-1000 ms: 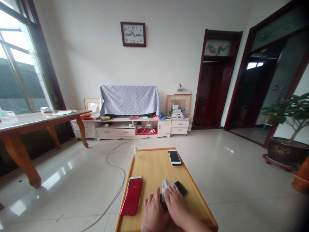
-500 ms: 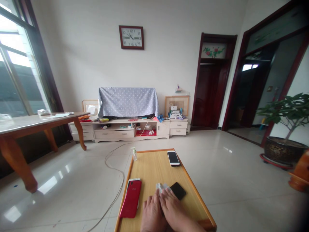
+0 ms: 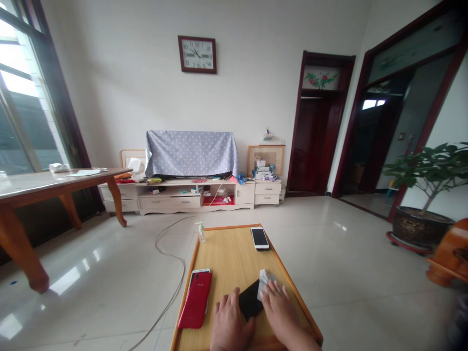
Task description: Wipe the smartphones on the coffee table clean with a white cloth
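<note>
A black phone [image 3: 250, 299] lies at a slant on the small wooden table. My left hand [image 3: 229, 321] holds its left end, fingers along the far edge and thumb near the close edge. Under the fingers of my right hand [image 3: 281, 308] is a crumpled white tissue [image 3: 266, 277], pressed over the phone's right end. To the left lies a red phone [image 3: 196, 300], overlapping a white phone [image 3: 200, 271] beneath it. Another white phone [image 3: 259, 238] with a dark screen rests near the far right corner, on top of something dark.
A small clear pump bottle [image 3: 201, 232] stands at the far left corner of the wooden table [image 3: 226, 248]. On the floor to the left runs a cable [image 3: 183, 273]. A larger table [image 3: 73, 179] stands left, a low cabinet [image 3: 170, 202] ahead, and a potted plant [image 3: 420, 226] right.
My hands have parted. The right one moved right with the tissue onto the black phone, while the left now grips the phone's left end. The phone has shifted left and turned.
</note>
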`<state>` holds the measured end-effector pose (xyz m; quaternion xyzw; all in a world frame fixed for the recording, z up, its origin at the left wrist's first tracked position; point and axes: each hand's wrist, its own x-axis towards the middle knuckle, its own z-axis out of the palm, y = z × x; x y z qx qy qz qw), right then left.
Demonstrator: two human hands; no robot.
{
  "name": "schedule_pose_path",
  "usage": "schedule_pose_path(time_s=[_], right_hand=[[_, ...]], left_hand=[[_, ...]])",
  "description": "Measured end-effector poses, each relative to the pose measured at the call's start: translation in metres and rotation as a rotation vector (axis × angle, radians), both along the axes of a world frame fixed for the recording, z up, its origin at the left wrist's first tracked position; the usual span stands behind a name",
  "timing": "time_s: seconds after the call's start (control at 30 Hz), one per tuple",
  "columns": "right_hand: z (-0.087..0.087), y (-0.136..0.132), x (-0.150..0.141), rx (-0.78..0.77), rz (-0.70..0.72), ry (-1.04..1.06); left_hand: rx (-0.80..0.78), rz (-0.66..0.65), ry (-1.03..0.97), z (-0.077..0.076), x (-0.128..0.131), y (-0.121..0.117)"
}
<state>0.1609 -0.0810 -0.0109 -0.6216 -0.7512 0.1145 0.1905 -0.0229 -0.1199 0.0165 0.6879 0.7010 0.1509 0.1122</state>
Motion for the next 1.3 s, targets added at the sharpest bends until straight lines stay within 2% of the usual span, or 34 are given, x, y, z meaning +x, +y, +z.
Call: schedule_pose_path(time_s=[0.17, 0.27, 0.47, 0.6, 0.7, 0.8, 0.9, 1.0, 1.2, 1.3], right_hand=[[-0.005, -0.021, -0.015, -0.053, 0.149, -0.023], [-0.006, -0.025, -0.012, -0.067, 0.138, -0.042], [-0.001, 0.009, -0.006, -0.058, 0.022, -0.101], [0.007, 0.035, -0.015, -0.080, 0.014, -0.108], [0.013, 0.042, -0.026, -0.085, 0.006, -0.102], [0.015, 0.032, -0.040, -0.085, 0.098, -0.062], [0.014, 0.010, -0.051, -0.068, 0.251, 0.000], [0.012, -0.012, -0.054, -0.064, 0.339, 0.019], [0.013, -0.035, -0.032, -0.065, 0.415, 0.036], [0.012, -0.031, -0.014, -0.036, 0.346, 0.023]], left_hand=[[0.019, -0.004, -0.032, -0.007, -0.003, 0.003], [0.039, -0.011, -0.047, -0.007, -0.004, 0.003], [0.040, -0.014, -0.072, -0.002, -0.004, 0.002], [0.026, -0.026, -0.067, -0.001, -0.004, 0.003], [0.018, -0.036, -0.056, 0.000, -0.004, 0.002], [0.023, -0.036, -0.032, 0.000, -0.002, 0.002], [0.019, -0.047, 0.005, -0.002, -0.001, 0.003], [-0.014, -0.055, 0.050, -0.007, -0.004, 0.004], [-0.013, -0.061, 0.036, -0.010, -0.007, 0.003], [-0.011, -0.038, 0.003, -0.004, -0.004, 0.001]])
